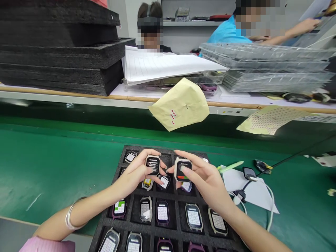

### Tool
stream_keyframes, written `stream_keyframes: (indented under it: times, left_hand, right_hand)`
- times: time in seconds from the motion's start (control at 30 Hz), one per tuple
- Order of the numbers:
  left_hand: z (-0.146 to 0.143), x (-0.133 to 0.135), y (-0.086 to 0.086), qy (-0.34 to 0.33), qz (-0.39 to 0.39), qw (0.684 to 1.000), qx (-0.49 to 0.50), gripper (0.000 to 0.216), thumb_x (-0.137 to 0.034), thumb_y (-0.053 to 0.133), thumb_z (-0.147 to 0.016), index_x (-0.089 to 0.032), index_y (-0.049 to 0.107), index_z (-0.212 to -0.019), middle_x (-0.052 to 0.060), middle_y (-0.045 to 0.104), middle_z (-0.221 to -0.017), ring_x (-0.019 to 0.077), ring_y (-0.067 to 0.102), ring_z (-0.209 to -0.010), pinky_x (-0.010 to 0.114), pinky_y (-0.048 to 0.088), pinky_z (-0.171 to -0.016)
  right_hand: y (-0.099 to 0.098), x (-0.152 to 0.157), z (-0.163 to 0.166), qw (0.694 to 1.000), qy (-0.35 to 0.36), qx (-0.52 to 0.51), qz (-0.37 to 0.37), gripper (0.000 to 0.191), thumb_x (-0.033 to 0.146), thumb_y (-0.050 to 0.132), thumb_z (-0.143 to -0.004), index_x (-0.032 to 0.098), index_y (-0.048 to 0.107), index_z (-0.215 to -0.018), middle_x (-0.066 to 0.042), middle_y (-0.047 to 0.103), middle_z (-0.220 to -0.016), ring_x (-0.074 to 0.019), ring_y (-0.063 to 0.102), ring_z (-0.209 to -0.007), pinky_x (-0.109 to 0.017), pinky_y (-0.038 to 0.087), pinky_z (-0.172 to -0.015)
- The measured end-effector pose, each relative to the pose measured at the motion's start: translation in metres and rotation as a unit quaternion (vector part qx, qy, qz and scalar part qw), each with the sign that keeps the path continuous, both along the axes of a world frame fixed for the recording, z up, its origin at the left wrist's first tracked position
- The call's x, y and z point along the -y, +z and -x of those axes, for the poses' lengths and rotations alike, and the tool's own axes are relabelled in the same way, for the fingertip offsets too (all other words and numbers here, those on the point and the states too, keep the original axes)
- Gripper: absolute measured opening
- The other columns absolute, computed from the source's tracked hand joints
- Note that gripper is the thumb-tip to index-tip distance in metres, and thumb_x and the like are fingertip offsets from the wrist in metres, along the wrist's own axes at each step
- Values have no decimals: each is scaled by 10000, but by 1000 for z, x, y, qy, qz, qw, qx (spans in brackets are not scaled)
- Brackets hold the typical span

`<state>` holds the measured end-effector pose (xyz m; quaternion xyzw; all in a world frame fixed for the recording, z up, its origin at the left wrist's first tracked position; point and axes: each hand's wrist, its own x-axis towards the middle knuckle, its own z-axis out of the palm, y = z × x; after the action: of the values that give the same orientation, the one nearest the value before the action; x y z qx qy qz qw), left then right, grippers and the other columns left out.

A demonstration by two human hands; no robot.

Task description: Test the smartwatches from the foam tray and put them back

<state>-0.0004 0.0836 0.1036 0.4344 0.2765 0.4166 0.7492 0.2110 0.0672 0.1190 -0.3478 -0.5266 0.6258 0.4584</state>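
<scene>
Noted a green bench top (52, 168), scuffed at the left, with a black foam tray (176, 229) at its near middle. Saw smaller watches (194, 217) lying face up in the tray's pockets, in beige, purple and darker cases, several with white grids on their screens. Found the left hand (139, 168) over the tray's far half, holding a pale-cased watch (152, 163) with the thumb against a dark screen of text lines. Found the right hand (204, 176) just beside, apart from the left, gripping a second pale-cased watch (180, 165) with the thumb over a dark screen, coloured red to green along the bottom. Observed a silver bangle (68, 217) on the left wrist and a pink sleeve (47, 245) farther back. Located white paper (258, 196) right of the tray, with a dark-faced watch (249, 171) and a white cable (271, 199) by it. Logged a raised shelf (99, 100) along the back, loaded with black foam blocks (60, 56) at left, white sheets (162, 64) at centre and clear plastic trays (262, 82) at right. Marked a yellow sheet (183, 101) with red dots, hanging at the shelf edge, and a second yellow sheet (270, 120) farther right. Recorded two people beyond, one dark-haired (149, 12), one in a blue top (227, 32) with an arm stretched rightward.
</scene>
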Motion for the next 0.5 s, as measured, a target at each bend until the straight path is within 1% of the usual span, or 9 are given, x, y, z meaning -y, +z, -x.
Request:
stream_keyframes:
  times: [0.13, 0.17, 0.23, 0.3, 0.37, 0.5]
  left_hand:
    - [0, 6, 5, -4, -2, 1000, -1, 309, -103, 494, -834, -197, 526, -1126, 71, 643, -1000, 193, 634, -901, 345, 569, -758]
    - [0, 7, 6, -6, -5, 1000, 1, 313, -101, 497, -836, -201, 527, -1132, 70, 643, -1004, 191, 636, -902, 336, 566, -759]
    - [0, 9, 7, -13, -12, 1000, 7, 322, -101, 507, -838, -209, 529, -1140, 69, 643, -1007, 192, 635, -916, 318, 563, -757]
    - [-1, 11, 9, -18, -19, 1000, 9, 308, -114, 521, -853, -213, 531, -1144, 71, 641, -1009, 197, 630, -933, 316, 563, -763]
    - [-1, 12, 10, -17, -26, 1000, -4, 262, -146, 528, -887, -213, 532, -1141, 72, 634, -1009, 198, 630, -934, 323, 567, -772]
    - [-3, 14, 12, -11, -51, 998, -22, 215, -217, 540, -927, -204, 527, -1141, 73, 621, -989, 189, 628, -900, 328, 585, -746]
  right_hand:
    - [26, 25, -3, 998, 57, -7, -37, 597, 321, 705, -879, 327, 450, -1419, -83, 692, -1120, -195, 699, -782, -354, 593, -791]
    - [32, 31, -4, 997, 67, -2, -36, 625, 331, 709, -874, 347, 430, -1434, -84, 685, -1128, -203, 696, -790, -363, 590, -794]
    - [41, 38, -5, 997, 79, 7, -22, 604, 349, 684, -890, 361, 428, -1437, -88, 684, -1112, -213, 692, -784, -370, 593, -774]
    - [43, 40, -6, 996, 88, 7, 1, 557, 361, 656, -909, 353, 450, -1426, -92, 689, -1091, -223, 693, -795, -374, 596, -753]
    - [41, 38, -6, 996, 86, 7, 20, 530, 359, 642, -919, 337, 463, -1418, -93, 692, -1090, -231, 694, -822, -380, 591, -757]
    - [37, 37, -6, 997, 51, 11, 51, 542, 377, 678, -892, 300, 498, -1397, -87, 701, -1037, -233, 685, -817, -385, 576, -766]
